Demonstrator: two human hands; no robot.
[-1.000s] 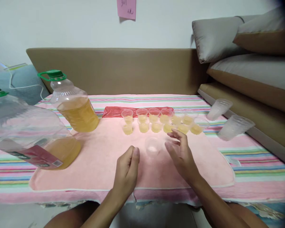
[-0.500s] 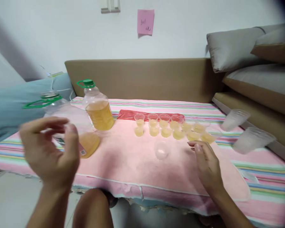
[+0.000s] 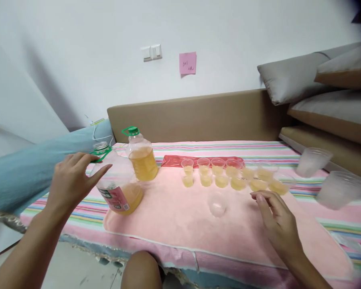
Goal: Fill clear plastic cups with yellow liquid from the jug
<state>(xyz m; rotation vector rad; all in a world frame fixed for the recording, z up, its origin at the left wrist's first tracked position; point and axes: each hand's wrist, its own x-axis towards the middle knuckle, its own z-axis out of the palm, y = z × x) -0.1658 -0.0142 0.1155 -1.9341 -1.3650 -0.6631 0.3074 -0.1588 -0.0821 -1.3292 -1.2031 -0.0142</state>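
Observation:
My left hand [image 3: 70,180] reaches with spread fingers toward the near oil jug [image 3: 118,182], an uncapped jug with a pink label and a little yellow liquid; the fingertips are at its neck and green handle, not gripping. My right hand [image 3: 278,222] hovers open over the pink towel [image 3: 174,216], to the right of an empty clear cup [image 3: 218,204]. Behind it stand two rows of several small cups of yellow liquid [image 3: 228,176]. A second jug [image 3: 141,156] with a green cap stands farther back.
Stacks of empty clear cups [image 3: 337,188] lie on their sides at the right. A red bag [image 3: 174,161] lies behind the filled cups. The striped cloth [image 3: 90,202] covers the table. Cushions [image 3: 289,82] and a tan backrest stand behind. My knee [image 3: 140,269] is below the table edge.
My left hand has swung from the table's middle out to the left and up to the near jug's neck. My right hand has drifted slightly right. The view has turned left and upward.

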